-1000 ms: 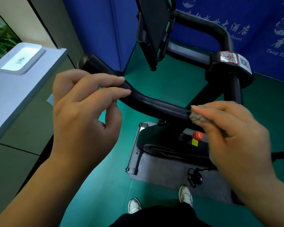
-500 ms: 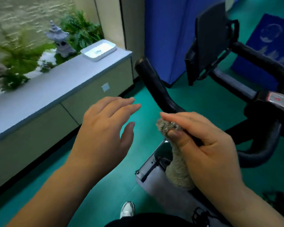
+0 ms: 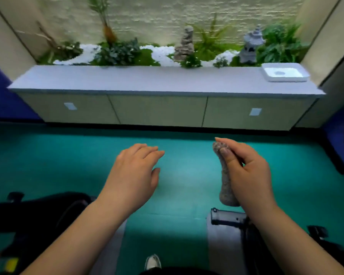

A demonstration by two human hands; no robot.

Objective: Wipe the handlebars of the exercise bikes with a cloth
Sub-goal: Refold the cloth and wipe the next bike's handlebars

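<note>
My right hand [image 3: 250, 175] is held over the green floor, shut on a grey-brown cloth [image 3: 225, 181] that hangs down from my fingers. My left hand [image 3: 133, 175] hovers beside it, fingers loosely apart and holding nothing. No handlebar is in sight. Only low parts of exercise bikes show: the black base of one bike [image 3: 228, 218] under my right forearm and a second bike's dark body [image 3: 38, 211] at the lower left.
A long low cabinet with a grey top [image 3: 163, 82] runs across ahead, with a white tray [image 3: 284, 73] at its right end. Behind it lies a planter with plants, white pebbles and stone ornaments. Blue panels [image 3: 0, 100] stand at both sides. My shoe [image 3: 153, 262] shows below.
The view has swung left, away from the bike's handlebar, and now faces the cabinet. My right hand has come off the bar with the cloth still in it. My left hand stays empty.
</note>
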